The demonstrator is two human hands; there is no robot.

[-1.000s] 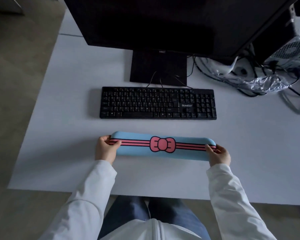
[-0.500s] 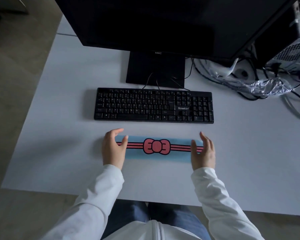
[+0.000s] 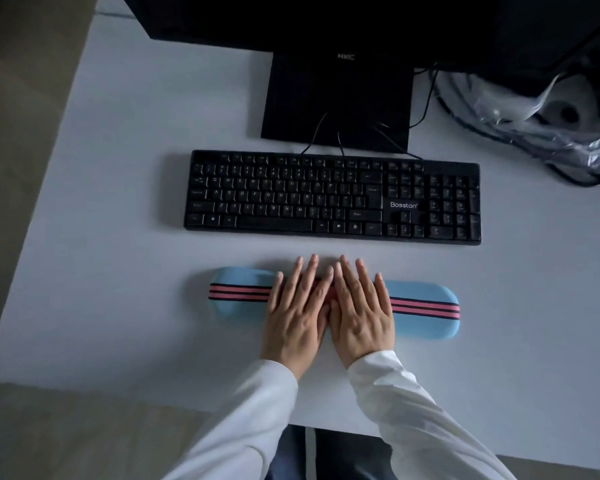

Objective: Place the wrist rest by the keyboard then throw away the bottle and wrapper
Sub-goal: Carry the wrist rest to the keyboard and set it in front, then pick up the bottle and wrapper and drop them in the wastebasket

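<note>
On the white tabletop (image 3: 118, 237), both hands lie flat on the wrist rest (image 3: 426, 311), fingers (image 3: 347, 275) spread straight, gripping nothing, near the keyboard (image 3: 333, 197).

a white desk (image 3: 125, 209) fills most of the view, its near edge and left edge showing against a dull brownish floor (image 3: 18, 174) that runs down the left side and along the bottom. at the back of the desk a black monitor (image 3: 326, 15) stands on a dark rectangular base (image 3: 336, 98) with thin cables trailing forward from it. to the far right lies a tangle of dark cables (image 3: 465, 109). the light is dim and cool, greyish, with soft shadows.
</note>
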